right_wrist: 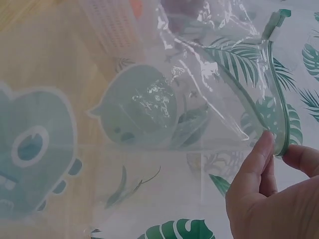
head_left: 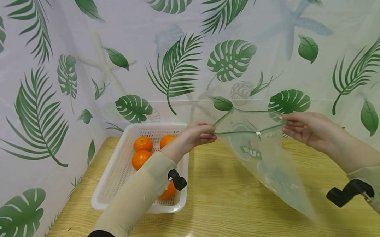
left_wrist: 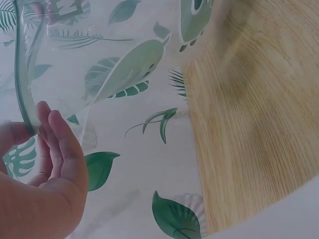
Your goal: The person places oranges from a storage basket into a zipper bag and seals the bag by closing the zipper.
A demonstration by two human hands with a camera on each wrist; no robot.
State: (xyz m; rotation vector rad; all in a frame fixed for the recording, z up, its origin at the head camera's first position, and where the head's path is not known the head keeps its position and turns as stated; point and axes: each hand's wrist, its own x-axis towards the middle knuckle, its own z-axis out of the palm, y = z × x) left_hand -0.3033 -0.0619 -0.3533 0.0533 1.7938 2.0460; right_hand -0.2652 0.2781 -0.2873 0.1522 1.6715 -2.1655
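A clear plastic zip bag [head_left: 255, 153] with a green zip edge and pale green printed figures hangs between my two hands. Its mouth is spread into a wide gap, and the body slants down to the right over the table. My left hand [head_left: 198, 134] pinches the left end of the zip edge between thumb and fingers. At the opposite end, my right hand [head_left: 310, 132] pinches the other corner. A small white slider [head_left: 258, 134] sits on the near zip edge. In the right wrist view the thumb and fingertips meet at the green strip [right_wrist: 281, 109].
Left of the bag, a white plastic basket [head_left: 110, 185] stands on the wooden table [head_left: 223, 219]. Several oranges [head_left: 141, 159] lie in it, partly hidden by my left forearm. A leaf-printed cloth [head_left: 187, 23] hangs behind and along the left side of the table.
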